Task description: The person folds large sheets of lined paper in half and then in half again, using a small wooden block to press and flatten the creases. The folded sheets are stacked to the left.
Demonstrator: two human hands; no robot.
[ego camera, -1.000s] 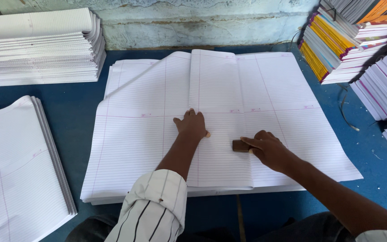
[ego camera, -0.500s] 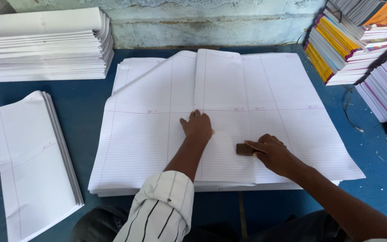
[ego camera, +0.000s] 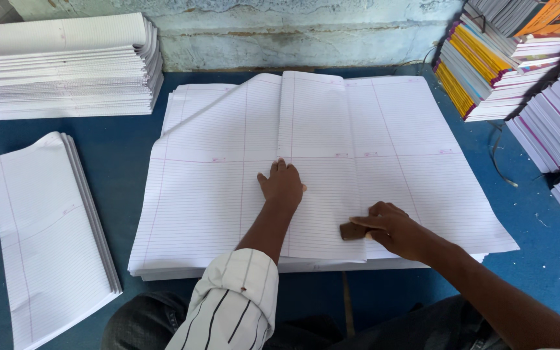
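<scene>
A wide stack of large ruled paper sheets (ego camera: 422,162) lies on the blue table (ego camera: 131,142) in front of me. The top sheet is folded over from the left, its folded edge running down the middle (ego camera: 322,194). My left hand (ego camera: 282,185) presses flat on this folded sheet with fingers together. My right hand (ego camera: 393,228) grips a small brown block (ego camera: 351,231) against the paper at the fold's right edge, near the front.
A folded batch of ruled sheets (ego camera: 46,233) lies at the left. A tall pile of folded sheets (ego camera: 66,65) stands at the back left. Stacks of coloured notebooks (ego camera: 487,65) and more stacks (ego camera: 552,123) fill the right side. A pale wall (ego camera: 293,32) runs behind.
My right hand has stayed on the fold with the block, shifting a little toward the front. The left hand keeps pressing the sheet; the camera has shifted slightly.
</scene>
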